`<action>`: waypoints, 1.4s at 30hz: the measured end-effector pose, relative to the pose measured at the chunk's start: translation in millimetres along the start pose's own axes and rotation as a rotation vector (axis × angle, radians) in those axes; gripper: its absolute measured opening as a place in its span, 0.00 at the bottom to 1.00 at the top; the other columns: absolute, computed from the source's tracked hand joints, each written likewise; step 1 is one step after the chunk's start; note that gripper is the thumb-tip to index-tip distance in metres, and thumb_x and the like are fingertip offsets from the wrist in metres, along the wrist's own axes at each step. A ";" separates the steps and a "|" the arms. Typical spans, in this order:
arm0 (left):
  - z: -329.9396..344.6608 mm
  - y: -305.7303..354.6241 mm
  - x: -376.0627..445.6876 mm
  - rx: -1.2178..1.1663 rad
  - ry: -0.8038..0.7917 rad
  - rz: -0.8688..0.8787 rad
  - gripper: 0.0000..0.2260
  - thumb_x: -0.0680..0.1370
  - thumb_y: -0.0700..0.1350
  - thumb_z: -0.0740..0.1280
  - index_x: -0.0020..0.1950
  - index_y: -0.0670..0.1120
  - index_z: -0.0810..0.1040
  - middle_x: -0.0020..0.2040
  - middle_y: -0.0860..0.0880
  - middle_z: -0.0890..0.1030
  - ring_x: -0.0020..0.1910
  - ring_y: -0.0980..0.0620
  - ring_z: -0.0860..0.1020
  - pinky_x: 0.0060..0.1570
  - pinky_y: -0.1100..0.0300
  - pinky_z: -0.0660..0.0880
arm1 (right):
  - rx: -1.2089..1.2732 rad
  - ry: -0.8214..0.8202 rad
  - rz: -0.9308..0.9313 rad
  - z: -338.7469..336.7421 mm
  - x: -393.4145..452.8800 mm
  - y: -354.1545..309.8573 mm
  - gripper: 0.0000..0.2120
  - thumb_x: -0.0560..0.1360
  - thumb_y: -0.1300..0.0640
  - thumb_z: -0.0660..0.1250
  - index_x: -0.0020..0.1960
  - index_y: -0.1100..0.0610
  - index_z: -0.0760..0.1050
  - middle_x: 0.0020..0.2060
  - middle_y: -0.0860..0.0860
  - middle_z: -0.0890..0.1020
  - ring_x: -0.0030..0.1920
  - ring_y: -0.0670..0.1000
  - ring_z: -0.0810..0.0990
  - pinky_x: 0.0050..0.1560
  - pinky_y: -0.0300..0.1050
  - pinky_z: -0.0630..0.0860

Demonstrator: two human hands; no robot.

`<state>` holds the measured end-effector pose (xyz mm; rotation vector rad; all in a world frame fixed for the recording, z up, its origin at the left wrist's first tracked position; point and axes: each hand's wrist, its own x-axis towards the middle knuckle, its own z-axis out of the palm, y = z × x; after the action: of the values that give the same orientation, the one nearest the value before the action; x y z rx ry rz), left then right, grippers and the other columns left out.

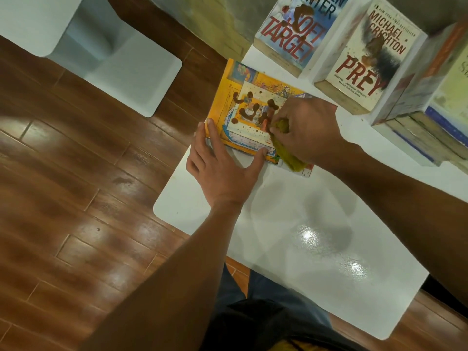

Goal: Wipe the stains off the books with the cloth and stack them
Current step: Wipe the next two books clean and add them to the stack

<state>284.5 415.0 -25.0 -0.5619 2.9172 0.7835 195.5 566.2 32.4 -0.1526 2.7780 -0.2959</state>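
Note:
A thin yellow picture book (236, 97) lies at the left edge of the white table (298, 249), its cover spotted with several brown stains. My right hand (307, 129) grips a crumpled olive-yellow cloth (287, 148) and presses it on the cover's near right part. My left hand (222, 160) lies flat with spread fingers on the book's near left corner. Two stained paperbacks lie farther back: "Soft Target" (293, 31) and "Prey" (364, 59). A stack of books (430, 102) sits at the right.
A white chair (101, 46) stands on the wooden floor (76, 186) to the left of the table. The table's near half shines under a light. My dark trousers show below the table's front edge.

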 end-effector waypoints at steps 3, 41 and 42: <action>0.7 -0.5 1.2 -0.001 0.001 0.001 0.49 0.71 0.76 0.64 0.81 0.46 0.58 0.79 0.46 0.60 0.76 0.46 0.59 0.74 0.48 0.55 | 0.075 0.017 0.044 -2.5 -1.1 1.4 0.10 0.75 0.47 0.71 0.53 0.50 0.84 0.51 0.51 0.84 0.52 0.57 0.80 0.53 0.55 0.77; -0.7 -0.1 1.4 0.006 -0.007 -0.004 0.49 0.71 0.76 0.64 0.81 0.47 0.57 0.80 0.47 0.59 0.77 0.47 0.58 0.74 0.49 0.54 | 0.032 0.049 0.126 13.1 -3.6 2.7 0.12 0.76 0.45 0.70 0.53 0.50 0.84 0.48 0.52 0.84 0.51 0.57 0.79 0.60 0.57 0.71; -0.7 -0.1 1.1 0.002 -0.009 -0.002 0.49 0.71 0.76 0.63 0.81 0.47 0.57 0.80 0.47 0.59 0.77 0.47 0.58 0.74 0.50 0.54 | 0.038 0.041 0.111 11.6 -4.2 3.1 0.12 0.76 0.45 0.70 0.53 0.51 0.84 0.49 0.52 0.84 0.52 0.57 0.79 0.60 0.56 0.71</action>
<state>283.6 414.2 -24.6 -0.5601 2.9080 0.7811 203.3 567.6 22.5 0.0167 2.8061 -0.3266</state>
